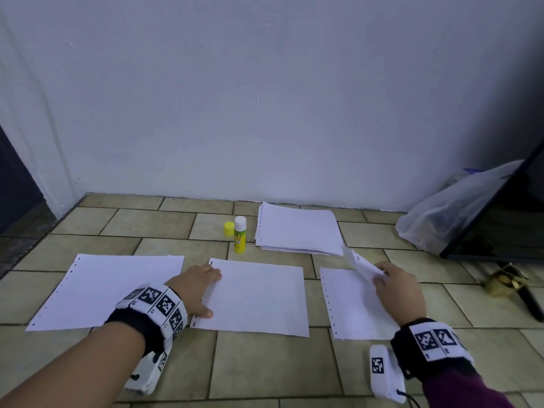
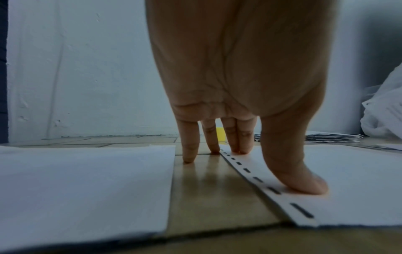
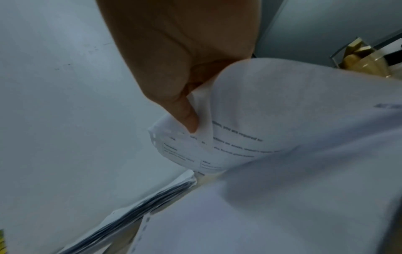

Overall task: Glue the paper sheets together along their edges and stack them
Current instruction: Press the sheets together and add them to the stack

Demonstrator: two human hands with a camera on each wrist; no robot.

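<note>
Paper is bent up in the right hand (image 1: 397, 287), which pinches one corner of the right sheet (image 1: 353, 304) between its thumb (image 3: 187, 118) and its other fingers. I think it lifts the corner to turn the sheet over or carry it, because the wrist view shows printed words on the side that faced down. The rest of that sheet lies flat on the floor tiles (image 1: 265, 363).

The left hand (image 1: 194, 287) is spread out with straight fingers. Its thumb (image 2: 304, 182) and two fingertips press on the holed edge of the middle sheet (image 1: 259, 295), and its other fingers touch the tile. I think it holds that sheet down so it cannot slide.

Three sheets lie in a row, with the left sheet (image 1: 112, 290) apart from the middle one. Each long side runs left to right, and the holed edge faces left.

Behind them stands the open glue stick (image 1: 240, 235), upright, with its yellow cap (image 1: 228, 228) beside it. Just to its right sits the paper pile (image 1: 297, 231), near the wall.
</note>
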